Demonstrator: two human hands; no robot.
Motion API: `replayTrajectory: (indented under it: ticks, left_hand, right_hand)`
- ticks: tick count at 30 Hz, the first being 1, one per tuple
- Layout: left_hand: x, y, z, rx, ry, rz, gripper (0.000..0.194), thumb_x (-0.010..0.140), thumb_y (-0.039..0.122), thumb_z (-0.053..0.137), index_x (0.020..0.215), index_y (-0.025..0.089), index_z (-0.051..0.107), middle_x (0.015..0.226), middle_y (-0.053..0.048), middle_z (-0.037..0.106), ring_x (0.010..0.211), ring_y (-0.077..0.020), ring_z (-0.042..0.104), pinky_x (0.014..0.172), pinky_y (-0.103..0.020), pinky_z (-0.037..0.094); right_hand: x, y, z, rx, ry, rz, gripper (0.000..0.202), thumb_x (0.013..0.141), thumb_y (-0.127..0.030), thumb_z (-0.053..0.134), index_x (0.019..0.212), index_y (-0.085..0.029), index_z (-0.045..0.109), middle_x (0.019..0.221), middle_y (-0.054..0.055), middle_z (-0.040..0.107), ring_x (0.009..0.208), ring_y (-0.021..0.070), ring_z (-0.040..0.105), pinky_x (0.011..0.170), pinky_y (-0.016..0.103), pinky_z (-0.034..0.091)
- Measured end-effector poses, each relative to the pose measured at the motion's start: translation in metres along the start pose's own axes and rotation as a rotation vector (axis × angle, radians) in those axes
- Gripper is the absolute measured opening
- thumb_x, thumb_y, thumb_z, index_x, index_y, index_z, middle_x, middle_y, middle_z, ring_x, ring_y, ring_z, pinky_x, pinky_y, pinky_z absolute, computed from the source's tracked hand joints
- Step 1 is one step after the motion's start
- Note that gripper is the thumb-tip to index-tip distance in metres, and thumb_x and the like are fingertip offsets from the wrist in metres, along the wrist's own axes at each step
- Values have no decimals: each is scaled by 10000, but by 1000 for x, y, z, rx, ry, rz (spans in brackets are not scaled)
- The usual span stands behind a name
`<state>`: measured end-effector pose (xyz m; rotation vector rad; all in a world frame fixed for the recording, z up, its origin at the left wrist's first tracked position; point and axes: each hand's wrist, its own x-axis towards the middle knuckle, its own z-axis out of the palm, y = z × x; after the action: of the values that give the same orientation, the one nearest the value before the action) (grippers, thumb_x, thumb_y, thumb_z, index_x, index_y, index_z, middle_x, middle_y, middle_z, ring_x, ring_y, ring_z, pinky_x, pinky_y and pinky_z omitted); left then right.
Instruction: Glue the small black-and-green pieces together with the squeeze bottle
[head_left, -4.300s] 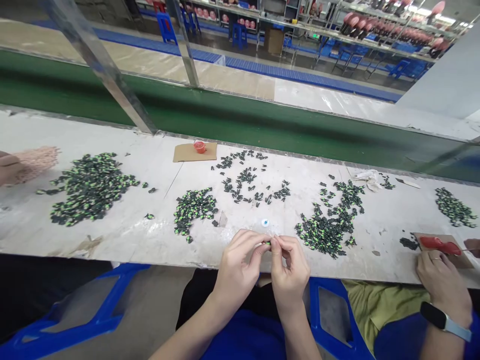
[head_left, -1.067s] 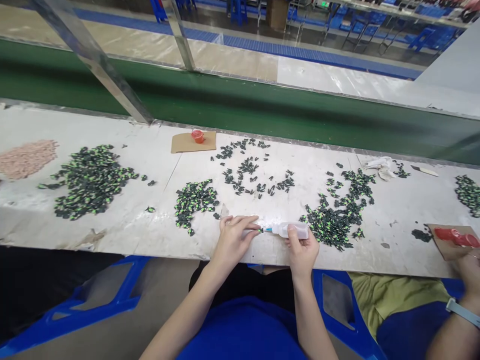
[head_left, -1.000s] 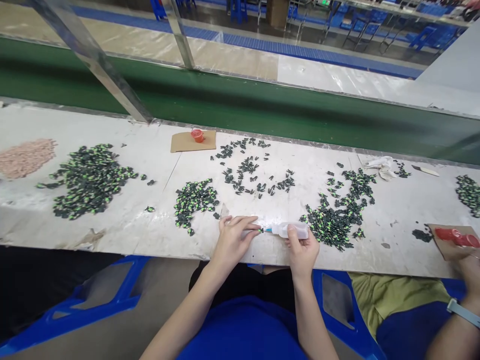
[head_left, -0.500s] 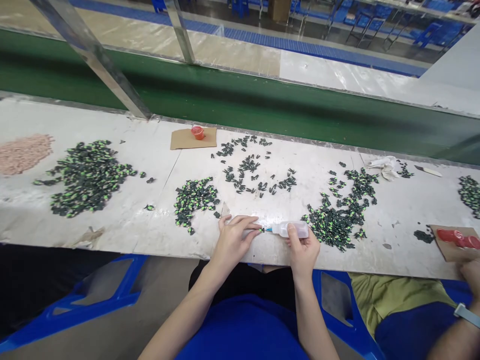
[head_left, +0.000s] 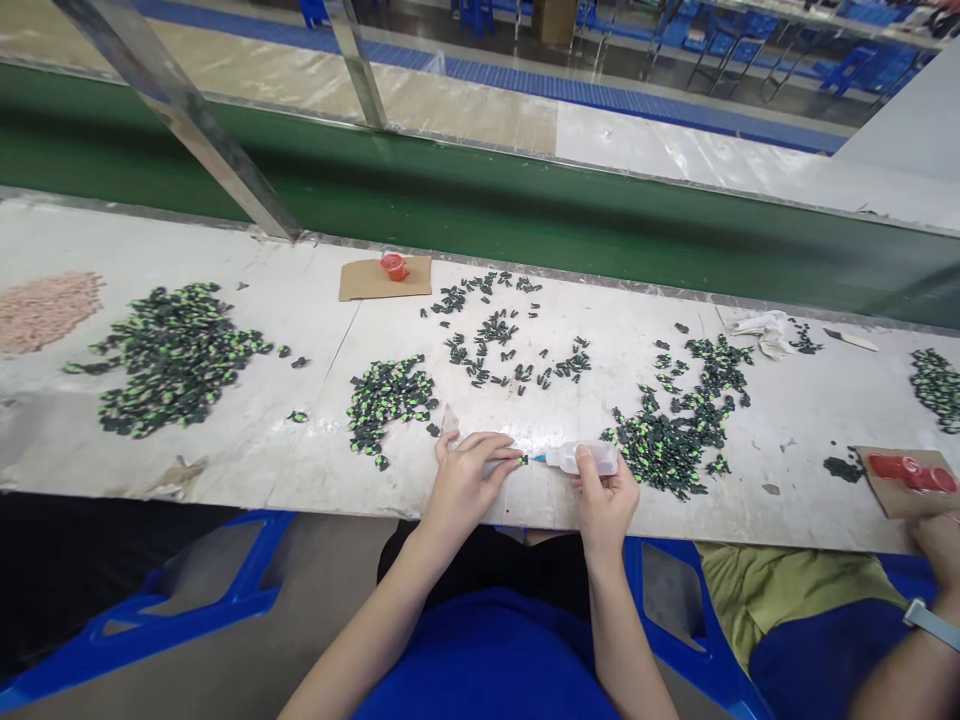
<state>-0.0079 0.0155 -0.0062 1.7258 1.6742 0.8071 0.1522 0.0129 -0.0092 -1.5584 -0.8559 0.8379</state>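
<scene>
Head view, two hands (head_left: 471, 478), one bottle (head_left: 585, 459), one small piece (head_left: 523, 460)

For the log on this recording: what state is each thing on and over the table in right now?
Left hand: pinching the small part.
Small part: held between fingertips.
Right hand: closed around the bottle.
Bottle: sideways, blue tip towards the small part; contact unclear.
Red cup: upright on cardboard.
Cardboard: flat.
White cloth: crumpled.
Pink pieces: heaped loose.
</scene>
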Motion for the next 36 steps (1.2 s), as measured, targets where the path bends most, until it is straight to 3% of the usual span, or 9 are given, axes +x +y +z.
replayTrajectory:
  ticks: [21,27,31,36]
  left_hand:
    - [0,-2,2,0,15,1,69,804,231,677,870,250,676,892,-16,775,1020,-250,669,1068,-520,215]
    - [-1,-1,3,4,26,0,119,801,198,676,906,255,681,891,-13,775,994,-251,684,1069,-535,222]
    - [-1,-1,2,12,12,28,166,795,164,681,927,263,691,944,-16,768,960,-243,693,1074,-553,205]
    - [-1,-1,6,87,32,111,206,794,151,683,926,306,717,1057,-35,742,1089,-279,628,1038,-569,238]
  right_hand:
    - [0,-2,0,-55,-26,-18,322,716,-475,672,677,-169,581,594,-9,599,537,135,516,512,255,432]
    - [6,8,-6,231,105,-5,328,711,-469,679,769,-163,576,637,-8,614,500,121,532,491,254,434]
    - [9,5,-9,286,-18,-53,360,645,-368,771,819,-204,501,695,-23,645,650,159,653,655,292,514]
    - [15,-1,8,189,-230,-83,535,541,-265,841,877,-244,425,837,8,704,848,194,696,820,364,543]
